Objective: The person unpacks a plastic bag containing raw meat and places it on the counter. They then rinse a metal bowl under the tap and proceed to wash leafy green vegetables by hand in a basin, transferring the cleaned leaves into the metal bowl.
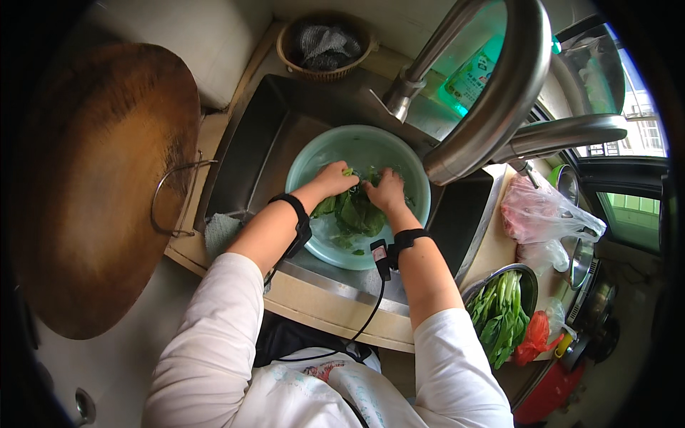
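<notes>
A pale green plastic basin (pixel 299 160) of water stands inside the stainless-steel sink (pixel 257 160). Dark leafy greens (pixel 361 214) float in it, with small loose leaf pieces around them. My left hand (pixel 337 179) is closed on a green stem at the water's surface, over the basin's middle. Just to its right, my right hand (pixel 386 191) grips the same bunch, thumb towards the left hand and fingers curled into the greens. Its fingertips are partly hidden by water and leaves.
A curved metal faucet (pixel 492 107) arches over the sink's right side. A large round wooden board (pixel 112 187) leans at left beside a wire rack (pixel 174 198). On the right counter are a bowl of greens (pixel 503 310) and a plastic bag of meat (pixel 530 208). A brown basket (pixel 326 69) sits behind.
</notes>
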Demonstrator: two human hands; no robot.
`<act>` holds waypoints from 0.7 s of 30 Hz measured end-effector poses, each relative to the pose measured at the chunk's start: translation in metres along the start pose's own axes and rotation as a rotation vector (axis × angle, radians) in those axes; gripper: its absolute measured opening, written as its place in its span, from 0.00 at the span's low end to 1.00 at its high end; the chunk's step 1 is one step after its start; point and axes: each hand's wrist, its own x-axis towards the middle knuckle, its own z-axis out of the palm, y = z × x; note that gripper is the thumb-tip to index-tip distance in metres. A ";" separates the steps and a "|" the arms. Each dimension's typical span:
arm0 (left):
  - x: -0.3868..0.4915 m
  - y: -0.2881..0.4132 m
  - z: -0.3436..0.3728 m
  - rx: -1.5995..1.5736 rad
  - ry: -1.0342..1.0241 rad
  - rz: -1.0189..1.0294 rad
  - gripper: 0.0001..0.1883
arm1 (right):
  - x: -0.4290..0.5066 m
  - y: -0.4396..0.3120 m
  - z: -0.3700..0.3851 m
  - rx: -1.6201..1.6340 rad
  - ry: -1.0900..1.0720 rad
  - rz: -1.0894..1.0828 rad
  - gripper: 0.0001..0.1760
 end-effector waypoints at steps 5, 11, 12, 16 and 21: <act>-0.013 -0.001 0.007 0.077 0.068 0.014 0.20 | 0.001 -0.009 0.002 -0.065 -0.255 0.051 0.34; 0.000 0.005 0.006 -0.370 0.050 0.073 0.17 | 0.010 0.003 -0.009 0.760 -0.261 -0.052 0.13; 0.000 0.006 0.003 -0.348 0.042 0.111 0.16 | 0.008 0.007 -0.012 0.903 -0.344 0.057 0.13; -0.004 0.006 -0.002 -0.163 -0.053 0.191 0.14 | 0.005 0.010 -0.017 0.877 -0.467 0.134 0.19; -0.007 0.001 0.020 0.196 -0.173 0.122 0.12 | -0.005 0.003 0.006 0.344 -0.388 -0.095 0.27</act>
